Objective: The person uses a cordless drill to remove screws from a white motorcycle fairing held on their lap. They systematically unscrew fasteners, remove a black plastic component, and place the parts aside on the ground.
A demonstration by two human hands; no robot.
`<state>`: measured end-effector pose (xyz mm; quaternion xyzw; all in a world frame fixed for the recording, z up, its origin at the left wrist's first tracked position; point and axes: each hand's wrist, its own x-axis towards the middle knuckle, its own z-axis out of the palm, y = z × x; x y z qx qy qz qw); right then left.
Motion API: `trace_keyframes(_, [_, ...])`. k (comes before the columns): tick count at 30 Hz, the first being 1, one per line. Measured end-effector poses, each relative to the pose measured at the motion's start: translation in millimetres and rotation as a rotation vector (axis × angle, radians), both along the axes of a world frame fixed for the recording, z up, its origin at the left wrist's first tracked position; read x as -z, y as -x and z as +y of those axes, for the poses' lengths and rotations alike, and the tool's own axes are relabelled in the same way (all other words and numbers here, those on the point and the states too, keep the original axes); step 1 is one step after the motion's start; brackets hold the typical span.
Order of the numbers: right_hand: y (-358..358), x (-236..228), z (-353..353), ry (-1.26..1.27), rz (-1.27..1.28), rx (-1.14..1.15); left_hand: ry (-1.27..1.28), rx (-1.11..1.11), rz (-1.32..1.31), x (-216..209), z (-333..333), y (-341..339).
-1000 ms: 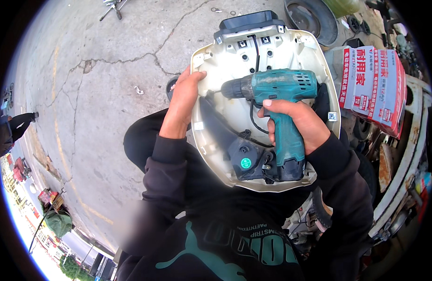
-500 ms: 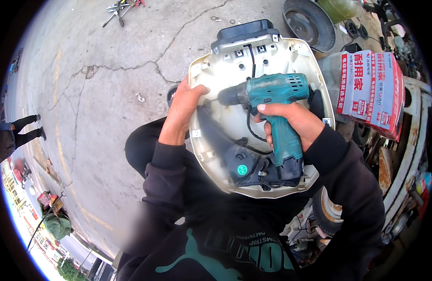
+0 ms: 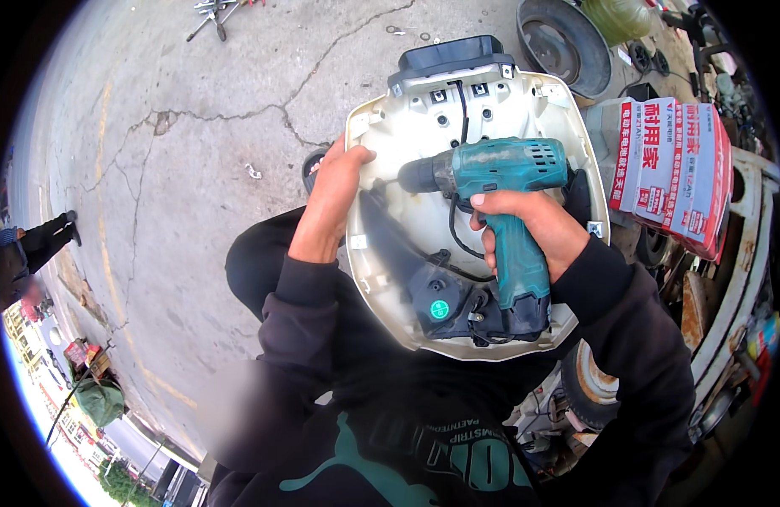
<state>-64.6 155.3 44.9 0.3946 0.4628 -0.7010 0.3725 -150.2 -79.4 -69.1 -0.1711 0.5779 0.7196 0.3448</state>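
Observation:
A cream plastic shell (image 3: pixel 407 127), shaped like a scooter's front panel, rests inside-up across my lap. A black display housing (image 3: pixel 449 56) is fixed at its far end, and a black lamp unit (image 3: pixel 445 291) with a green round sticker sits at its near end. My right hand (image 3: pixel 533 226) grips a teal cordless drill (image 3: pixel 512 165) by its handle, the chuck pointing left toward the shell's left wall. With my left hand (image 3: pixel 337 190) I clasp the shell's left rim, thumb inside. The outer fingers are hidden behind the wall.
At right, red-and-white cartons (image 3: pixel 673 169) stand beside a rusty metal frame (image 3: pixel 749 245). Beyond the shell lies a dark round basin (image 3: pixel 565 48). Several hand tools (image 3: pixel 212 17) lie on cracked concrete at the far left. A person (image 3: pixel 39 253) stands at the left edge.
The shell and drill appear shifted very slightly right and down in the picture, along with the surroundings. Both hands keep the same holds.

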Motion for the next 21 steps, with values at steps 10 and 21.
trace_keyframes(10, [1, 4, 6, 0.031, 0.029, -0.037, 0.024, 0.014, 0.013, 0, -1, 0])
trace_keyframes(21, [-3, 10, 9, 0.05, 0.053, -0.035, 0.079, -0.005, 0.029, -4, 3, 1])
